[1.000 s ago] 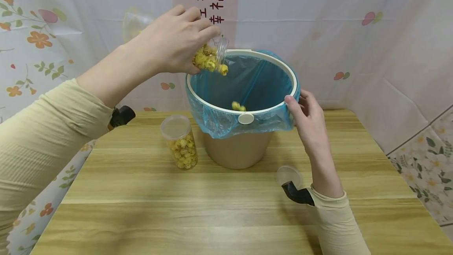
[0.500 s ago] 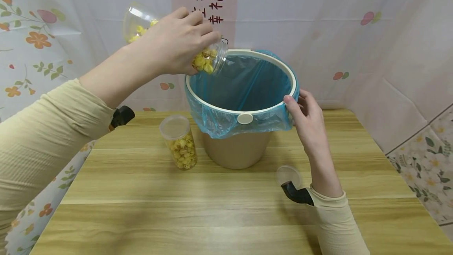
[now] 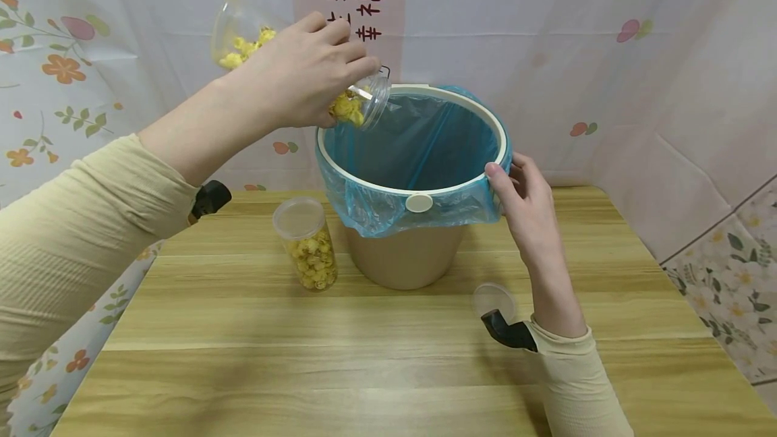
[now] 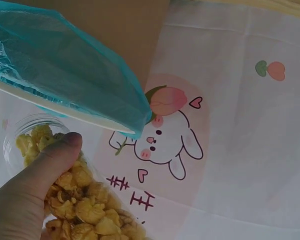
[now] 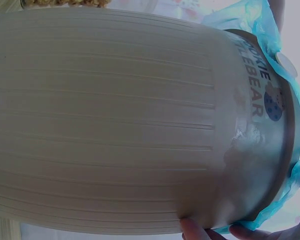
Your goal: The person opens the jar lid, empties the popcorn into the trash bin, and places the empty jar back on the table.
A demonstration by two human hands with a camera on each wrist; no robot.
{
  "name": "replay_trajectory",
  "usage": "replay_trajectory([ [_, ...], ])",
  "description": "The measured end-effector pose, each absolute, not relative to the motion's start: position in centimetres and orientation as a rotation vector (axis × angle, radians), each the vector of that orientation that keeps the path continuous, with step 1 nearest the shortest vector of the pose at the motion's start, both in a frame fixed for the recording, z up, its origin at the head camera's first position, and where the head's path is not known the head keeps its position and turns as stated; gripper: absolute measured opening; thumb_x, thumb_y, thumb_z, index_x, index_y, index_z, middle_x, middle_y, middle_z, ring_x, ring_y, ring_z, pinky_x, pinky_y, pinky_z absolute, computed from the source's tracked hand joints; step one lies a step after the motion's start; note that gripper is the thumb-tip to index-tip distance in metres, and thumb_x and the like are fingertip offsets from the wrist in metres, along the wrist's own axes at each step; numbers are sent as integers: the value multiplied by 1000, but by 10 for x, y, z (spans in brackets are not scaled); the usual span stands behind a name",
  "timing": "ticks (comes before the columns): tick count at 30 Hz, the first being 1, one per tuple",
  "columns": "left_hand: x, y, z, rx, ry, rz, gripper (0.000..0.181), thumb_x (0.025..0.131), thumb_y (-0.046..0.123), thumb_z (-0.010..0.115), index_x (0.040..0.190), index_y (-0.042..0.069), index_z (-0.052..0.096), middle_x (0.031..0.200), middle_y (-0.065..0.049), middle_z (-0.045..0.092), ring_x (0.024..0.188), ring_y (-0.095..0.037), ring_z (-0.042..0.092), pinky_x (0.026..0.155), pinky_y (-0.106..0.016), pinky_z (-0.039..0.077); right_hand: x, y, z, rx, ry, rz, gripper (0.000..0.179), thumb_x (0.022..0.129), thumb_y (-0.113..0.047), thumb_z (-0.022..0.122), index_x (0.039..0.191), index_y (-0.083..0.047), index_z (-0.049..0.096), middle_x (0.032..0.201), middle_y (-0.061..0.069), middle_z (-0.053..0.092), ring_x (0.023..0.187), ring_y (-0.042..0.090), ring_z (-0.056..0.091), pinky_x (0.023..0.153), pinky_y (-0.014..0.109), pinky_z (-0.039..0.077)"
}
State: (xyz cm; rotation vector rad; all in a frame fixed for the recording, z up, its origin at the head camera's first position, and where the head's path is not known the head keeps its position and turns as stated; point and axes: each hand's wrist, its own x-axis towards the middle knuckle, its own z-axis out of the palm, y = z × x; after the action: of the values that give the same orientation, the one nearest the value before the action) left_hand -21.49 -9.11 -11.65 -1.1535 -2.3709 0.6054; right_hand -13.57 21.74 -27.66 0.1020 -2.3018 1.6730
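Observation:
My left hand (image 3: 309, 76) grips a clear plastic jar (image 3: 378, 96) of yellow popcorn. The jar lies tilted, its open mouth at the left rim of a beige trash bin (image 3: 403, 261). In the left wrist view, the thumb presses along the jar's side and popcorn (image 4: 90, 207) fills much of what shows. A blue plastic bag (image 3: 388, 218) lines the bin and folds over its rim. My right hand (image 3: 534, 214) holds the bin's right rim, thumb on top over the bag. The right wrist view shows its fingertips against the outer wall. The bin's bottom inside is hidden.
A second jar (image 3: 312, 255) of popcorn, with its lid on, stands left of the bin. A loose clear lid (image 3: 485, 297) lies on the wooden table (image 3: 340, 369) near my right wrist. A patterned cloth (image 3: 577, 73) hangs close behind the bin.
One second ago popcorn was falling into the bin and a piece stuck out of the jar's mouth. Now none is falling, and the jar's mouth sits slightly lower. My right hand stays on the rim.

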Motion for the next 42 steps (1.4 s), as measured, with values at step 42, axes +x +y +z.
replay_trajectory([
  [42,-215,-90,-117,-1176,-2324,760,85,71,25,94,142,6,50,132,-18,64,118,-41,52,105,-52,44,-136,212,-276,88,-2315,1685,59,101,-49,57,150,-17,48,147,8,56,131,24,58,103,41,53],
])
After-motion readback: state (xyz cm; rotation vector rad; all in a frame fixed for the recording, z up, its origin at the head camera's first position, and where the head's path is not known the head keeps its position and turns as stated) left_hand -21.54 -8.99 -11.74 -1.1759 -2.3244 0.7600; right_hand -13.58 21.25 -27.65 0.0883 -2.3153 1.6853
